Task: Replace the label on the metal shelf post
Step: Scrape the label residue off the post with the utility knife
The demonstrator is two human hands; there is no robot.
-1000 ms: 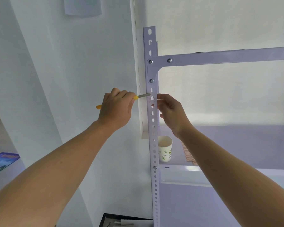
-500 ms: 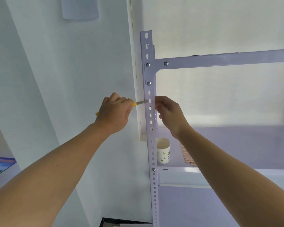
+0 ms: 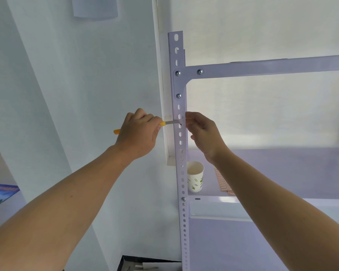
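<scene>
Head view, post: I log the metal shelf post (image 3: pixel 181 153) upright at centre frame, perforated along its face, bolted near its top to a horizontal rail (image 3: pixel 262 66)
Head view, left hand: my left hand (image 3: pixel 138 133) is fisted, fingers clamped on a yellow-handled scraper (image 3: pixel 165 123); its grey blade lies level with the tip on the post's face
Head view, right hand: my right hand (image 3: pixel 203 132) sits just right of the post at blade height, fingertips (image 3: pixel 189 119) drawn together at the post's edge; I cannot tell whether they pinch anything
Head view, label: too small for me to make out; I judge it sits under the blade tip
Head view, shelf: paper cup (image 3: pixel 195 178) and a sheet of reddish labels (image 3: pixel 223 184) rest behind the post, well below both hands
Step in hand: I judge removal of the old label, scraping stage
Next move: calls for a shallow blade angle, light pressure, and a peel by the right fingertips once an edge lifts
</scene>
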